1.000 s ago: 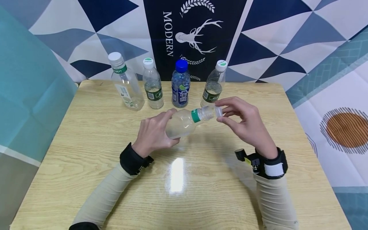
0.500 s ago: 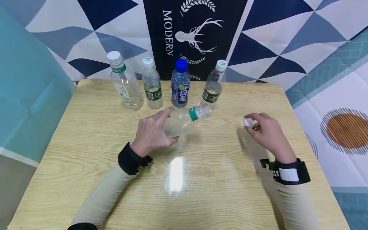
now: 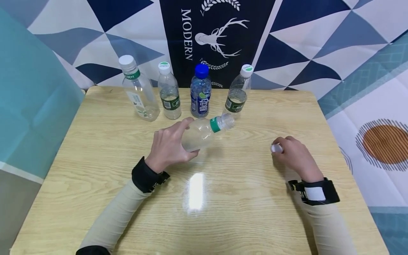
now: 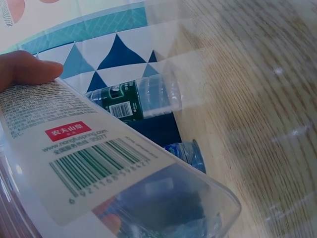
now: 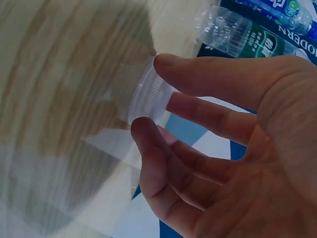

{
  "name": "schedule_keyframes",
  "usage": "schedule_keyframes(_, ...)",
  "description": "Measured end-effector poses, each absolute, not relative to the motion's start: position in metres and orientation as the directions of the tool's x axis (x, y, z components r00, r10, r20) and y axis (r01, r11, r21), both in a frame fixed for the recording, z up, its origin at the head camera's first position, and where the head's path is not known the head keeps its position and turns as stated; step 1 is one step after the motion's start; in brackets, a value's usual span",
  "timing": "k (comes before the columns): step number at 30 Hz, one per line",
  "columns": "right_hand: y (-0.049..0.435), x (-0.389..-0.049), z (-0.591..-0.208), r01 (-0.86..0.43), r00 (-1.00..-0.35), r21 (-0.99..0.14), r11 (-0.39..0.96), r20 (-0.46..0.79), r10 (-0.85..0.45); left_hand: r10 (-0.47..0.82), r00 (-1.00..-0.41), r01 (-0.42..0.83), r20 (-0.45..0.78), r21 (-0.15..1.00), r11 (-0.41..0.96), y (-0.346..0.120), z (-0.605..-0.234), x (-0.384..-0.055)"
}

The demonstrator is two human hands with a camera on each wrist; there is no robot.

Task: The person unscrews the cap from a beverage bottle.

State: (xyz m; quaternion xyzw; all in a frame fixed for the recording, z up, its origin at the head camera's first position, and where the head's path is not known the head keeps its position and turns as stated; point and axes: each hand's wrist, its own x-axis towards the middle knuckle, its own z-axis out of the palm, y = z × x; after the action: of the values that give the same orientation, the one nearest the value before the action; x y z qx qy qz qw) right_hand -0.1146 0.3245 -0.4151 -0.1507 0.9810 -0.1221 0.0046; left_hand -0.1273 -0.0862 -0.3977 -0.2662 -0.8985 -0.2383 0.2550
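Note:
My left hand [image 3: 169,147] grips a clear plastic bottle [image 3: 199,134] with a green neck band. Tilted, it points its uncapped mouth to the right. The left wrist view shows its barcode label [image 4: 89,163] and a thumb on its side. Over the right part of the table, my right hand [image 3: 296,157] pinches a white bottle cap [image 3: 276,148] on edge between thumb and fingertips. Close up in the right wrist view, the cap [image 5: 148,94] has a ribbed side. Whether it touches the table cannot be told.
Along the back of the wooden table [image 3: 223,212] stand a large clear bottle [image 3: 141,95], a small green-label bottle [image 3: 170,94], a blue-capped bottle [image 3: 200,94] and another green-label bottle [image 3: 237,94]. A patterned cloth [image 3: 302,42] hangs behind them.
The right hand has drawn the cap off the bottle's mouth, moved right, then lowered and come towards the table's front. The left hand and bottle have barely moved.

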Motion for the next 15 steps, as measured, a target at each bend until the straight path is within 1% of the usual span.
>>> schedule_keyframes(4,0.324,-0.112,-0.416,-0.286,-0.958,-0.205,0.936,0.043,-0.283,0.365,-0.725,0.608,0.585,0.292,0.739,-0.085,-0.398,-0.127)
schedule_keyframes(7,0.323,-0.111,-0.414,-0.269,-0.963,-0.199,0.942,0.029,-0.269,0.366,-0.725,0.608,0.584,0.292,0.738,-0.085,-0.398,-0.127)
schedule_keyframes(10,0.32,-0.111,-0.408,-0.256,-0.965,-0.226,0.94,0.008,-0.261,0.366,-0.725,0.608,0.584,0.293,0.738,-0.085,-0.398,-0.126)
schedule_keyframes(12,0.315,-0.112,-0.402,-0.253,-0.966,-0.247,0.935,0.014,-0.258,0.368,-0.725,0.608,0.582,0.291,0.739,-0.085,-0.399,-0.126)
schedule_keyframes(15,0.303,-0.115,-0.392,-0.283,-0.958,-0.269,0.921,0.039,-0.283,0.369,-0.724,0.61,0.583,0.288,0.738,-0.085,-0.399,-0.126)
